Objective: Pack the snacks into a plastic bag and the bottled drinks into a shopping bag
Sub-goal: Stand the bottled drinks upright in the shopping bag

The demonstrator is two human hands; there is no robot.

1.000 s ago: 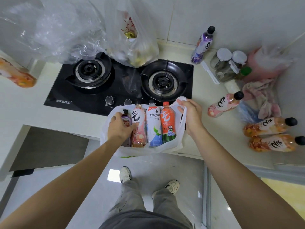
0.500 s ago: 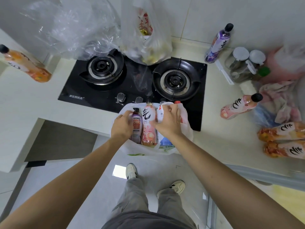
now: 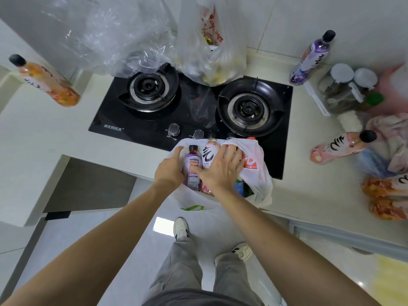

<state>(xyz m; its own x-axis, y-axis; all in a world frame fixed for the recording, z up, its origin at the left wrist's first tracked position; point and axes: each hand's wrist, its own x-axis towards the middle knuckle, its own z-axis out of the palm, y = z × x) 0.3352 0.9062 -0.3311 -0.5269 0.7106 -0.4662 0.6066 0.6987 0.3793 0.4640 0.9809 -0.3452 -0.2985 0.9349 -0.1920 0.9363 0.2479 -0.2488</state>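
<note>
Pale kitchen counter (image 3: 44, 138) seen from above, with black two-burner gas hob (image 3: 192, 111) set into its centre. At frame centre, left hand (image 3: 170, 167) gripping near-left rim of white shopping bag (image 3: 257, 173), fingers curled over edge. Right hand (image 3: 221, 167) just beside it, laid flat with fingers spread and straight, resting across bottles standing inside bag, holding nothing. Under and between hands, purple-labelled bottle (image 3: 193, 166) and pink bottle (image 3: 209, 153) upright in bag; orange-labelled bottle (image 3: 249, 160) showing through bag's thin right side. Bag sitting at counter's front edge, overlapping hob's front.

Further out, at right edge of frame: pink drink bottle (image 3: 340, 146) lying on its side, and below it two orange bottles (image 3: 384, 195) lying together, partly cut off. Upper right: purple bottle (image 3: 313, 56) standing against tiled wall, beside clear jars with white lids (image 3: 346, 85). Left edge: orange bottle (image 3: 46, 82) standing on counter, well apart from bag. Top centre, behind hob: translucent plastic bag (image 3: 212, 45) holding snacks, with loose clear plastic (image 3: 114, 36) to its left. Bottom of frame: forearms, grey trousers and white shoes over pale floor.
</note>
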